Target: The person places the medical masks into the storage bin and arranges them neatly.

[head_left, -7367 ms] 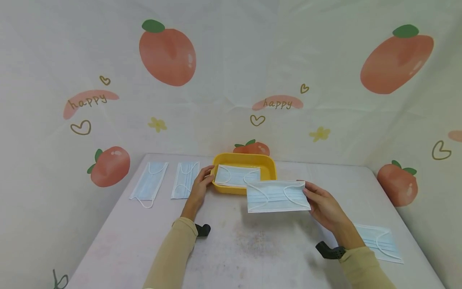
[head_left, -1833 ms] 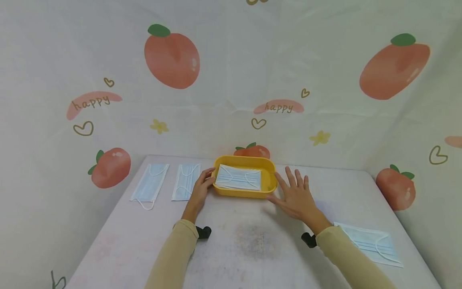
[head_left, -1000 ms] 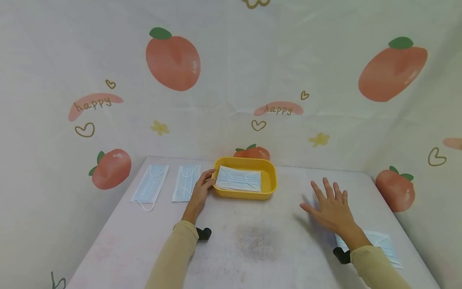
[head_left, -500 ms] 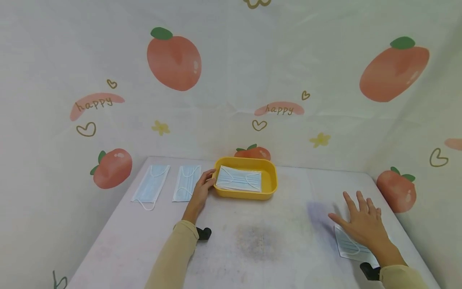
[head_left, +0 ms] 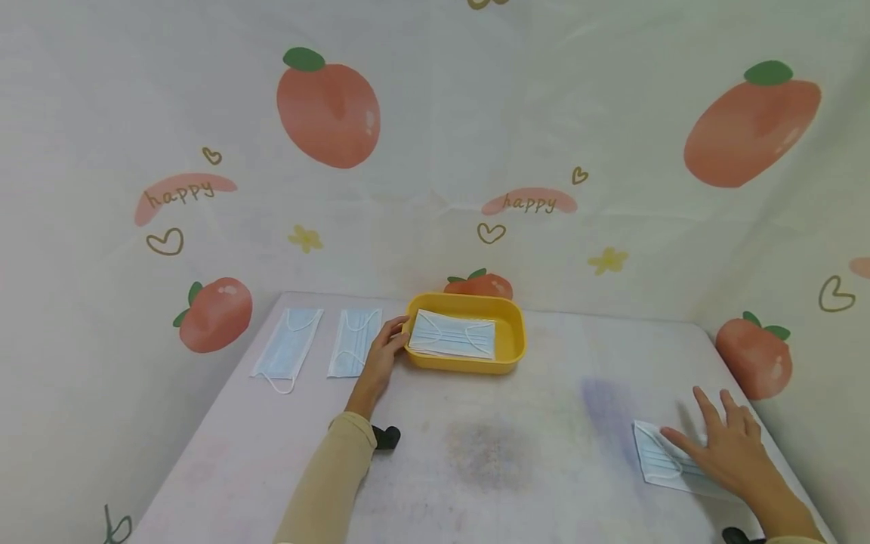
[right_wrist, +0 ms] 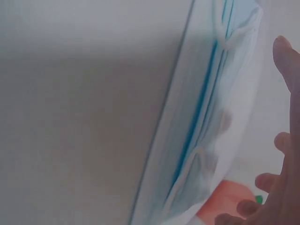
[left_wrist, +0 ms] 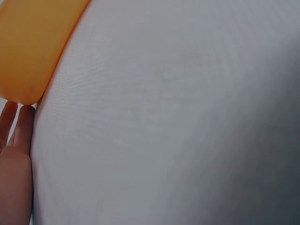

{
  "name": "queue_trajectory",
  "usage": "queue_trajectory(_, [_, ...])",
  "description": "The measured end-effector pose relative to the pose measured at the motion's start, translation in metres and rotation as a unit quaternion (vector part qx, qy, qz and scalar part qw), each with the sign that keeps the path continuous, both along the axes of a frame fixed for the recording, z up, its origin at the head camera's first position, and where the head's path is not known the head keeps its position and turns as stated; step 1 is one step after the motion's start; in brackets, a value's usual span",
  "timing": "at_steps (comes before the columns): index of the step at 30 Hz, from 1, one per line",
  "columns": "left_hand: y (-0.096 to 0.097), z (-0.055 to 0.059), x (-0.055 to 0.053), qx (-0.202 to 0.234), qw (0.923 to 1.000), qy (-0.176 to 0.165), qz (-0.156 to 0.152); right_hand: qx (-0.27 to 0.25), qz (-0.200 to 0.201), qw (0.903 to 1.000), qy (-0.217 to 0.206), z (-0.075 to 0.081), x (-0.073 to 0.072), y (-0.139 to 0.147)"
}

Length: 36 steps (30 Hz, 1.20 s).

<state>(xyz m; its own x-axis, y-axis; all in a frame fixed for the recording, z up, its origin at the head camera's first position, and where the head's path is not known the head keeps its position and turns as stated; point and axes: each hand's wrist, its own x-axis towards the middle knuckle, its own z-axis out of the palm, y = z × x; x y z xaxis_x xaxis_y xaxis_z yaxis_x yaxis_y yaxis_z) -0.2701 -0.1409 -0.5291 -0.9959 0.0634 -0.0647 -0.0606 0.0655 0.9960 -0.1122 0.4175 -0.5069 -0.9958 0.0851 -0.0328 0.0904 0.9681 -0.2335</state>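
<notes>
My left hand (head_left: 382, 361) rests at the left end of a yellow plastic tray (head_left: 465, 366), its fingertips touching the end wall. In the left wrist view, straight fingers (left_wrist: 23, 129) meet the tray's orange-looking wall (left_wrist: 37, 47). Inside the tray lies a small stack of light blue face masks (head_left: 451, 335), ear loops on top, toward its left side. My right hand (head_left: 734, 452) is spread over a single face mask (head_left: 662, 457) at the table's right side, partly covering it. The right wrist view shows that mask (right_wrist: 201, 117) with a gap between it and the fingers.
Two more face masks, a left one (head_left: 288, 344) and a nearer one (head_left: 353, 344), lie lengthwise left of the tray. A fruit-print cloth (head_left: 421, 151) hangs behind and beside the white table (head_left: 272, 468).
Earlier my right hand held a face mask before the tray; that mask now lies in the tray. The emptied hand has moved right and nearer, over the right-hand mask. My left hand stays at the tray.
</notes>
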Motion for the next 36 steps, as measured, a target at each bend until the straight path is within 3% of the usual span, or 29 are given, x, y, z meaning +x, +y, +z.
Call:
queue_trajectory(5, [0.001, -0.002, 0.001, -0.006, 0.9998, 0.014, 0.01, 0.007, -0.008, 0.9999, -0.001, -0.007, 0.007, 0.01])
queue_trajectory(14, [0.003, -0.001, 0.003, -0.015, 0.9996, 0.021, 0.015, 0.019, -0.052, 0.9933, -0.101, -0.008, 0.008, 0.017])
queue_trajectory(17, [0.003, 0.014, 0.009, -0.013, 0.9999, 0.011, 0.0, 0.023, -0.071, 0.9893, -0.125, -0.007, 0.009, 0.015])
queue_trajectory(21, [0.001, 0.015, 0.008, 0.0, 0.9999, -0.005, -0.01, 0.031, -0.075, 0.9901, -0.114, -0.006, 0.009, 0.011])
queue_trajectory(24, [0.001, 0.001, 0.001, 0.001, 1.0, 0.002, 0.001, 0.031, -0.077, 0.9919, -0.096, -0.005, 0.01, 0.009])
queue_trajectory(27, [0.002, -0.003, 0.001, -0.002, 0.9999, 0.01, 0.011, 0.021, -0.084, 0.9932, -0.078, -0.004, 0.01, 0.009])
queue_trajectory(31, [0.003, -0.004, 0.001, -0.008, 0.9997, 0.016, 0.017, -0.013, -0.098, 0.9924, -0.074, -0.001, 0.01, 0.01])
queue_trajectory(36, [0.003, -0.003, 0.001, -0.005, 0.9997, 0.018, 0.016, -0.069, -0.102, 0.9872, -0.1, 0.006, 0.011, 0.015])
